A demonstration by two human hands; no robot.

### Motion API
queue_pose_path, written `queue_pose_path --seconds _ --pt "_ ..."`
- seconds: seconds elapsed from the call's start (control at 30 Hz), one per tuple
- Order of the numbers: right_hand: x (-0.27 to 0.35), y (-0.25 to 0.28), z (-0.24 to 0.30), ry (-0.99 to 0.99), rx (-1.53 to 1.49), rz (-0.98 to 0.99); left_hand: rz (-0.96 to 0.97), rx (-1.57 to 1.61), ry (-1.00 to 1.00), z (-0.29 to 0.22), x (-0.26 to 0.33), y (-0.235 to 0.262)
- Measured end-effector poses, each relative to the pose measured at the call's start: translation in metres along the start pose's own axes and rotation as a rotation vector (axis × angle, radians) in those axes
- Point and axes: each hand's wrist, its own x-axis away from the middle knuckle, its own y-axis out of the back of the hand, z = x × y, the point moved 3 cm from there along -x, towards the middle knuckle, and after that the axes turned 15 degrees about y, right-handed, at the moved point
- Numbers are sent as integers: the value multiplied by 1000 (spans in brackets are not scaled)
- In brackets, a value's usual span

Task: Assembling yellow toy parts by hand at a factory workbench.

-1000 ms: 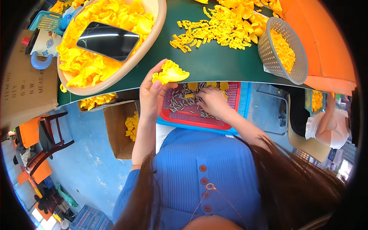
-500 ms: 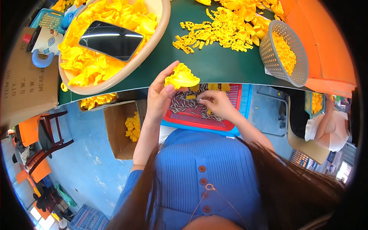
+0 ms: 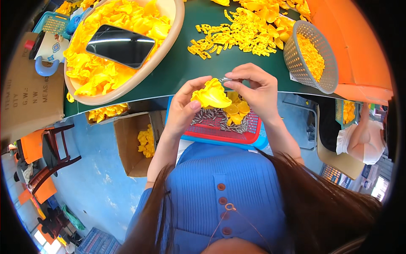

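My left hand (image 3: 182, 104) pinches a yellow, ruffled, shell-like plastic piece (image 3: 211, 94) just past the table's near edge. Between the thumb and forefinger of my right hand (image 3: 255, 86) is a small silvery metal pin (image 3: 225, 79), held against or very close to the piece's upper right end; whether it touches I cannot tell. Below both hands lies a red basket (image 3: 253, 138) in my lap, holding many little metal pins (image 3: 239, 127) and some round-ended yellow pieces (image 3: 237, 111). A blue tray (image 3: 262, 143) sits under it.
On the green table (image 3: 169, 84), a beige tub (image 3: 177, 29) of yellow pieces carries a black phone (image 3: 120, 45). Small yellow parts (image 3: 237, 36) lie loose beside a grey basket (image 3: 292, 59). Left of my legs stands a cardboard box (image 3: 132, 148). Another person (image 3: 363, 142) sits at right.
My right hand has risen from the red basket to the yellow piece, bringing a metal pin. The left hand has moved slightly right, and yellow pieces in the basket show more.
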Motion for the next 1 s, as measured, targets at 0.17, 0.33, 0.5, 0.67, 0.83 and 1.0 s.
queue_pose_path --seconds 0.17,0.33,0.5,0.67,0.83,1.0 --pt "-3 -1 3 33 74 79 17 -18 23 3 0 1" --pt "-2 3 5 43 120 86 7 -10 16 1 -2 0" --pt "-4 1 5 54 131 114 10 -26 21 1 -1 2" --pt "-4 0 6 57 145 141 36 35 40 -3 1 -1" --pt "-4 -2 8 117 238 159 41 54 48 -1 -1 0" --pt "-4 -2 7 219 374 201 13 -70 -5 -2 0 -4"
